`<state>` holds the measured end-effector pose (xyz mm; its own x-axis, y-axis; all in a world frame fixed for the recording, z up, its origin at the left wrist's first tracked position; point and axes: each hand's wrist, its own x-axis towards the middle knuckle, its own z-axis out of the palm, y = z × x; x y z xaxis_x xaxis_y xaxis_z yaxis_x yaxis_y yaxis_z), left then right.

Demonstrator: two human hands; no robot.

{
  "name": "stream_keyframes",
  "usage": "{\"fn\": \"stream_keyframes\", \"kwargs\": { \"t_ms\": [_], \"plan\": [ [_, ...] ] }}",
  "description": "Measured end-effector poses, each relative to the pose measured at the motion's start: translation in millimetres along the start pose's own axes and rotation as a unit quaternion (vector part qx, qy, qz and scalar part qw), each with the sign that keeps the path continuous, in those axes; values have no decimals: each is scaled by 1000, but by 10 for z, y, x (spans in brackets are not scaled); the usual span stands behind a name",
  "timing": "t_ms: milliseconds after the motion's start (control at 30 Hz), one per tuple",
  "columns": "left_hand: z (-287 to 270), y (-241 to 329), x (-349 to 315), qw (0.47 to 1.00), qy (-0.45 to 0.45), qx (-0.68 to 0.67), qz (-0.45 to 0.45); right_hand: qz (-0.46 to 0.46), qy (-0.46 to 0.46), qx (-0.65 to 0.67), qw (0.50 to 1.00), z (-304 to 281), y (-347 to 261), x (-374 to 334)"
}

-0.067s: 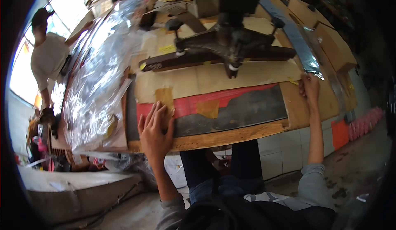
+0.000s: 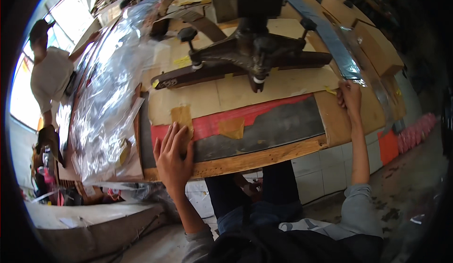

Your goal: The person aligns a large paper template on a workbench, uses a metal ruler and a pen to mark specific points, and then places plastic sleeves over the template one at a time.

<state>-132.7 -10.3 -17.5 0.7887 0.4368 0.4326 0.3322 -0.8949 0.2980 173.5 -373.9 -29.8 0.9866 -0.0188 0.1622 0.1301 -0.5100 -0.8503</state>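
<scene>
Left hand (image 2: 173,156) laid palm down at the near edge of the worktable, fingers extended and slightly parted, grasping nothing; a brown tape strip (image 2: 181,114) lies directly beneath and beyond its fingertips, the lower part covered by them. Right hand (image 2: 350,96) at the table's right side, fingers curled in beside a small yellow tape tab (image 2: 331,91); whether anything is pinched there cannot be told. The tape strip's long axis runs away from the wearer, its far end on a pale sheet (image 2: 278,90), its nearer part over a red band (image 2: 207,125). The pale sheet lies lengthwise from left to right, its right end farther from the wearer. A second tape piece (image 2: 231,128) straddles the red band and a dark grey panel (image 2: 288,122), bordered by a wooden edge (image 2: 245,161). A dark metal stand (image 2: 250,50) with splayed arms rises above the sheet. Clear plastic sheeting (image 2: 106,88) covers the left side; a cardboard box (image 2: 377,48) sits at right. Another person (image 2: 50,74) stands at far left, near bright windows (image 2: 71,10).
</scene>
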Motion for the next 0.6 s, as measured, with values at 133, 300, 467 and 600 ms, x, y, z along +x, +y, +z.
{"fn": "stream_keyframes", "kwargs": {
  "t_ms": [133,300,467,600],
  "plan": [
    [7,28,10,1000,-5,-6,8,26,-15,17,999,-48,-32,-1],
    [5,43,18,1000,-7,7,13,30,13,37,999,-78,-72,-100],
    [29,61,0,1000,-16,14,18,-129,143,-124,973,45,-156,-370],
    [31,109,-1,999,-29,15,11,-330,109,-234,908,35,-200,-337]
  ]
}}
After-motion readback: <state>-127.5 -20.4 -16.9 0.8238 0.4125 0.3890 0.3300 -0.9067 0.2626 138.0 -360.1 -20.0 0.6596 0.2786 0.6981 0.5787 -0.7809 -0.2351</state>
